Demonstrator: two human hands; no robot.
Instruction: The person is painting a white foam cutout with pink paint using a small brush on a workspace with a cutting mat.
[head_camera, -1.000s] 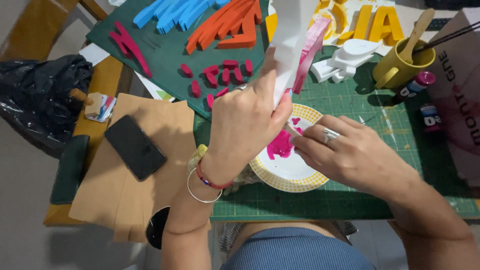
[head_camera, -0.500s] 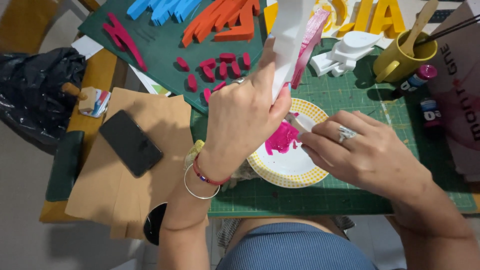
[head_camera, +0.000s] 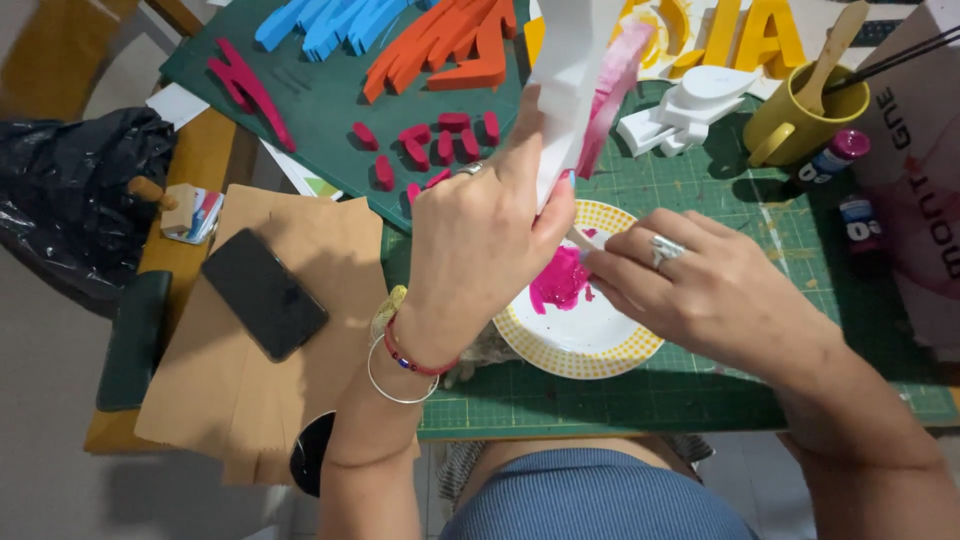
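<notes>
Barely shifted, left hand (head_camera: 480, 250) fingers stay clamped on the white foam piece (head_camera: 575, 90); right hand (head_camera: 700, 290) pinches a brush over the pink-smeared plate (head_camera: 600, 345) at 6 o'clock.

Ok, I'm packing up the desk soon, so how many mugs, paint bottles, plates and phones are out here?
Yellow mug: 1
Small paint bottles: 2
Yellow-rimmed plate: 1
Black phone: 1
Total: 5
</notes>
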